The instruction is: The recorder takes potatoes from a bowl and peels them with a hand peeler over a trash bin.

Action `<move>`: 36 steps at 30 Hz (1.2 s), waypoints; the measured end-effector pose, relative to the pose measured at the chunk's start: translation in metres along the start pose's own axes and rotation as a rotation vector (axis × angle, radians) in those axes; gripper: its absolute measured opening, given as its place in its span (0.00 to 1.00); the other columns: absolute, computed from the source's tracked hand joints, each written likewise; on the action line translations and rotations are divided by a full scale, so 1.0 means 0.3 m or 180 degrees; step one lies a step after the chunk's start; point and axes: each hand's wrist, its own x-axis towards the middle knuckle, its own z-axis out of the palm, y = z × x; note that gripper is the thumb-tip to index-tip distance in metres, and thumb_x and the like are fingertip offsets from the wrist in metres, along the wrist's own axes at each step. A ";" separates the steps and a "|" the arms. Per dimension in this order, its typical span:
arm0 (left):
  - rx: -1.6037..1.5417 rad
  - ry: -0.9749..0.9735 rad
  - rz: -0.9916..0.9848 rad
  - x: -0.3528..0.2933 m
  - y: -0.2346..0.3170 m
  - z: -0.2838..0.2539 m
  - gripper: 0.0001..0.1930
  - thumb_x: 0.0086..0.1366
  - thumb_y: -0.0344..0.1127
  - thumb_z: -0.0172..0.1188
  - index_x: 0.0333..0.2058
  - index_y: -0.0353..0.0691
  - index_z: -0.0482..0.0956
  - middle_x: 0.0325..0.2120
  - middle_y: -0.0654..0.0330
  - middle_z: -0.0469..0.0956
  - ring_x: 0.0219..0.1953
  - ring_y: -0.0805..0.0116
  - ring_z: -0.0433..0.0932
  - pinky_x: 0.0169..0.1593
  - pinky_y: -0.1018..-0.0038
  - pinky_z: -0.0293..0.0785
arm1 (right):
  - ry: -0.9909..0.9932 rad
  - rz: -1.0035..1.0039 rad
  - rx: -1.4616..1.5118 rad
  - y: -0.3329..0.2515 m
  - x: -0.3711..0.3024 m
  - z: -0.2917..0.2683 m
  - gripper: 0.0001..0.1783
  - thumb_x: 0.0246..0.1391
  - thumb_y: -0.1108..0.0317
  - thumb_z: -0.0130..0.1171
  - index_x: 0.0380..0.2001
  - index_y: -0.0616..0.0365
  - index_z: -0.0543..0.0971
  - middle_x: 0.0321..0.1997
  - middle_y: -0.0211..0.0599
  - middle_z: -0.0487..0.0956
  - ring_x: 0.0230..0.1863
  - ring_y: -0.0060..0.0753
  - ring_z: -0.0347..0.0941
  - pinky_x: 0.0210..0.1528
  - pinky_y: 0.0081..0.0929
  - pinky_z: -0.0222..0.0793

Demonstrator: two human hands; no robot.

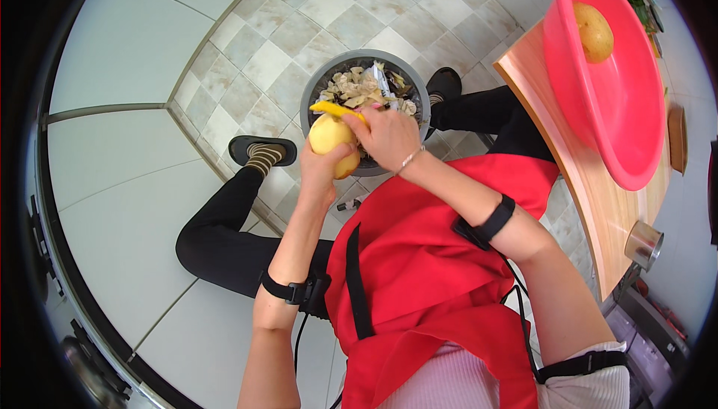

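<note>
The left hand [323, 173] has its grip closed around a pale yellow, mostly peeled potato [331, 139], holding it from below, directly above the near rim of a grey bin [314, 95] that stands on the tiled floor [284, 27]. The right hand [387, 136] has its grip closed on a yellow peeler [336, 110], whose blade end lies across the top of the potato, touching it. Both hands meet over the bin, the right one just to the right of the potato.

Inside the bin lie potato peelings [359, 87] and some scraps of packaging. The person's feet, in striped socks and dark sandals, are planted on either side of the bin: one foot [262, 153] to its left, the other [443, 83] to its right. A red apron [426, 274] covers the lap below the bin.

To the right of the bin, a wooden counter [598, 207] carries a big pink bowl [621, 110] with one unpeeled potato [593, 31] in it. A small metal cup [643, 244] stands on the counter's near end, well apart from the bowl.
</note>
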 end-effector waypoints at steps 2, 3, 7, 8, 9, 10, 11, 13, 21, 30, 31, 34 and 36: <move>0.0126 -0.0136 0.0151 -0.032 0.013 0.018 0.26 0.43 0.22 0.63 0.45 0.35 0.70 0.36 0.60 0.75 0.38 0.70 0.76 0.42 0.75 0.73 | -0.0135 0.0192 -0.0226 0.042 0.031 0.024 0.26 0.55 0.44 0.45 0.28 0.56 0.80 0.21 0.48 0.77 0.24 0.50 0.76 0.25 0.42 0.70; 0.0240 -0.0269 0.0310 -0.046 0.023 0.026 0.27 0.42 0.22 0.64 0.45 0.35 0.69 0.37 0.59 0.75 0.38 0.70 0.75 0.43 0.74 0.72 | -0.0381 0.0313 -0.0311 0.077 0.036 0.044 0.27 0.55 0.43 0.44 0.27 0.55 0.80 0.22 0.48 0.78 0.26 0.50 0.76 0.28 0.41 0.71; 0.0162 -0.0332 0.0258 -0.032 0.065 0.040 0.28 0.41 0.22 0.64 0.46 0.36 0.69 0.38 0.59 0.74 0.39 0.70 0.75 0.44 0.74 0.72 | -0.0595 0.0523 -0.0278 0.119 0.034 0.071 0.30 0.54 0.39 0.43 0.26 0.55 0.80 0.24 0.48 0.79 0.29 0.50 0.77 0.33 0.42 0.72; 0.0299 -0.0261 0.0355 -0.020 0.062 0.028 0.28 0.41 0.22 0.64 0.46 0.36 0.69 0.38 0.59 0.74 0.40 0.70 0.75 0.44 0.74 0.72 | -0.0580 0.0561 -0.0225 0.121 0.034 0.073 0.31 0.53 0.38 0.43 0.25 0.55 0.81 0.23 0.48 0.78 0.29 0.50 0.77 0.33 0.42 0.71; 0.0436 -0.0194 0.0451 -0.012 0.058 0.016 0.28 0.41 0.22 0.64 0.46 0.36 0.69 0.38 0.59 0.74 0.40 0.70 0.75 0.44 0.74 0.72 | -0.0580 0.0560 -0.0219 0.124 0.039 0.073 0.31 0.53 0.38 0.43 0.25 0.55 0.81 0.23 0.48 0.78 0.29 0.50 0.77 0.33 0.42 0.71; 0.0439 -0.0202 0.0447 -0.007 0.053 0.008 0.28 0.41 0.22 0.64 0.46 0.36 0.69 0.38 0.59 0.74 0.40 0.70 0.75 0.44 0.74 0.72 | -0.0601 0.0801 0.0268 0.124 0.050 0.057 0.33 0.51 0.35 0.44 0.24 0.56 0.81 0.23 0.49 0.78 0.29 0.51 0.76 0.33 0.42 0.71; 0.0373 -0.0165 0.0478 -0.002 0.048 0.000 0.28 0.42 0.22 0.64 0.46 0.36 0.69 0.38 0.59 0.75 0.40 0.70 0.75 0.44 0.74 0.72 | -0.0617 0.1039 0.0756 0.129 0.060 0.046 0.35 0.49 0.33 0.44 0.24 0.57 0.81 0.22 0.50 0.78 0.29 0.52 0.76 0.33 0.42 0.70; 0.0312 -0.0135 0.0505 0.004 0.039 -0.014 0.28 0.42 0.22 0.64 0.46 0.36 0.69 0.38 0.59 0.75 0.40 0.70 0.75 0.44 0.74 0.72 | -0.0699 0.1172 0.1113 0.153 0.081 0.046 0.33 0.49 0.35 0.47 0.23 0.57 0.81 0.19 0.47 0.77 0.26 0.49 0.76 0.30 0.37 0.69; -0.0005 -0.0290 0.0429 0.008 0.015 -0.021 0.29 0.43 0.22 0.64 0.48 0.37 0.67 0.39 0.59 0.74 0.40 0.70 0.75 0.45 0.74 0.71 | -0.0406 0.0586 0.1080 0.147 0.048 0.025 0.26 0.44 0.43 0.60 0.26 0.60 0.80 0.16 0.46 0.74 0.22 0.45 0.74 0.26 0.32 0.67; 0.0150 -0.0096 0.0539 0.001 0.025 -0.002 0.27 0.45 0.24 0.66 0.46 0.37 0.66 0.37 0.59 0.74 0.39 0.71 0.75 0.42 0.75 0.73 | -0.0098 -0.0097 0.0772 -0.019 -0.056 -0.055 0.23 0.55 0.47 0.49 0.32 0.57 0.78 0.17 0.46 0.75 0.21 0.51 0.74 0.24 0.42 0.68; 0.0151 -0.0096 0.0537 0.003 0.024 0.000 0.27 0.45 0.24 0.66 0.46 0.37 0.66 0.37 0.59 0.74 0.39 0.71 0.75 0.42 0.75 0.73 | -0.0001 -0.0171 0.0546 -0.030 -0.064 -0.057 0.23 0.55 0.46 0.47 0.33 0.55 0.78 0.16 0.45 0.75 0.19 0.49 0.74 0.22 0.41 0.68; 0.0073 -0.0079 0.0463 0.010 0.013 0.003 0.27 0.45 0.24 0.66 0.45 0.37 0.66 0.37 0.59 0.74 0.38 0.71 0.75 0.41 0.75 0.73 | 0.0159 -0.0226 0.0167 -0.031 -0.064 -0.026 0.24 0.55 0.45 0.46 0.33 0.54 0.78 0.16 0.44 0.75 0.20 0.48 0.74 0.22 0.41 0.69; 0.0074 -0.0084 0.0357 0.012 0.005 0.010 0.27 0.44 0.24 0.67 0.44 0.37 0.66 0.36 0.60 0.74 0.38 0.71 0.75 0.41 0.75 0.73 | 0.0338 -0.0248 0.0218 -0.017 -0.051 -0.008 0.23 0.56 0.45 0.46 0.28 0.55 0.76 0.15 0.44 0.74 0.19 0.48 0.73 0.21 0.41 0.68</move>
